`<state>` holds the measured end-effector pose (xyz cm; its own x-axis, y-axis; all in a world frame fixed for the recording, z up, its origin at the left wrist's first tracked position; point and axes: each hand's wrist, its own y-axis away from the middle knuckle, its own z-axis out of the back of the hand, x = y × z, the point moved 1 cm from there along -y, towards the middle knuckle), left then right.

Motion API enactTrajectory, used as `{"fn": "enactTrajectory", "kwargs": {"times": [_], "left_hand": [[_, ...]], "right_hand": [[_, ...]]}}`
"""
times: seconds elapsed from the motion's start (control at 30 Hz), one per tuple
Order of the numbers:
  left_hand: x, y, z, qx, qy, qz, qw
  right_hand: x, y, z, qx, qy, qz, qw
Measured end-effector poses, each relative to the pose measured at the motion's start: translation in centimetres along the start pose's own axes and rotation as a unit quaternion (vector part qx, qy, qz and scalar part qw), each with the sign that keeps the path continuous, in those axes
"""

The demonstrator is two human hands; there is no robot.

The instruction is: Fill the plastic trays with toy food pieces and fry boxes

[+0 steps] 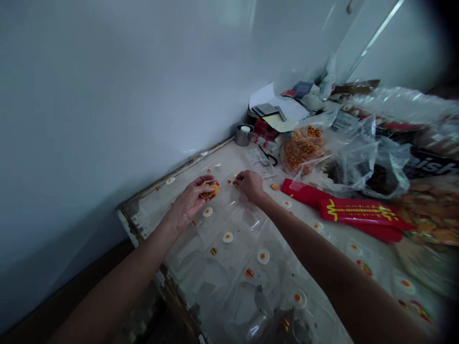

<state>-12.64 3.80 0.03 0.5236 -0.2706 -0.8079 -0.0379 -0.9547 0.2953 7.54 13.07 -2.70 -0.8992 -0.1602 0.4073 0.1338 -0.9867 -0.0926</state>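
Note:
My left hand (195, 196) is closed around toy burger pieces (210, 189), orange-brown with green and red showing between thumb and fingers. Just to the right, my right hand (250, 184) pinches at a tiny burger piece (234, 183) over the table. Another tiny burger piece (228, 181) lies beside those fingertips. Below both hands, clear plastic bags (204, 243) are spread across the white tabletop. Small fried-egg pieces (228, 237) and a mini burger (213, 251) lie on them, with several more of both kinds around.
Red hot-dog-shaped pieces (358, 210) with yellow zigzags lie at right. Behind them stand a clear bag of small orange pieces (303, 148), scissors (268, 156) and a metal cup (244, 135). A bag of larger burger pieces (430, 210) sits far right. A wall (125, 95) borders the table.

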Motion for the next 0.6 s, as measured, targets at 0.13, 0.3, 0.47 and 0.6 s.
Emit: {"fn": "enactTrajectory", "kwargs": {"times": [0.13,0.3,0.47,0.6], "left_hand": [[0.5,0.0,0.0,-0.002,-0.041,-0.022,0.999],[1.3,-0.7,-0.8,-0.006,-0.047,-0.025,0.999],[1.3,-0.8,-0.4,-0.003,0.0,0.015,1.0],[-0.1,-1.2,1.9,-0.051,0.008,0.0,0.999]], "right_hand": [[1.5,2.4,1.5,-0.001,-0.104,0.038,0.994],[3.1,5.0,1.5,0.146,-0.534,-0.068,0.83],[2.8,4.4,0.7,0.215,-0.596,-0.148,0.759],[3.3,0.6,0.2,0.182,-0.532,-0.093,0.822]]}}
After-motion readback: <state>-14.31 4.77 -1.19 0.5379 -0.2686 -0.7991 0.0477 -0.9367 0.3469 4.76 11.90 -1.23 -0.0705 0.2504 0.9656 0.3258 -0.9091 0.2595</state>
